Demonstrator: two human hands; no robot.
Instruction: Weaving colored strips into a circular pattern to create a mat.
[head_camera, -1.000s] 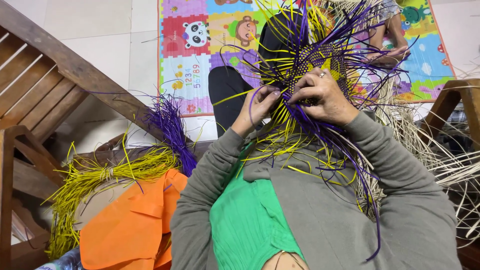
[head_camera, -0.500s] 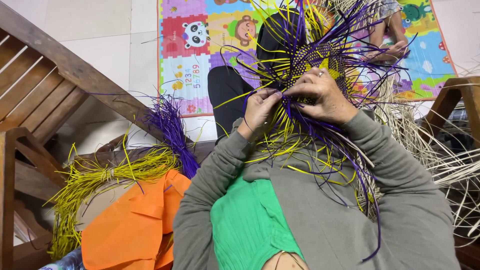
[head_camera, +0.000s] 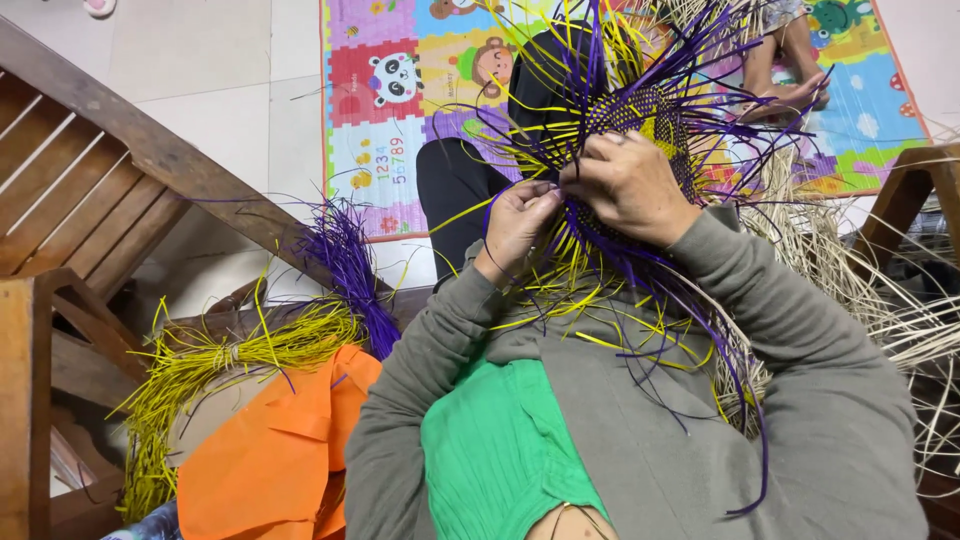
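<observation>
Two hands at a purple-yellow woven piece (head_camera: 640, 120), left hand (head_camera: 515, 225) pinching strands, right hand (head_camera: 630, 185) grip hidden.

Half-woven purple and yellow mat (head_camera: 640, 130), held upright, tight centre weave, loose strands fanning outward and trailing down

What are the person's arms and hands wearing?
Both arms are in long grey sleeves with soft folds, reaching to the wrists. The left hand and right hand are bare, with no gloves. A small ring seems to sit on a right finger.
</observation>
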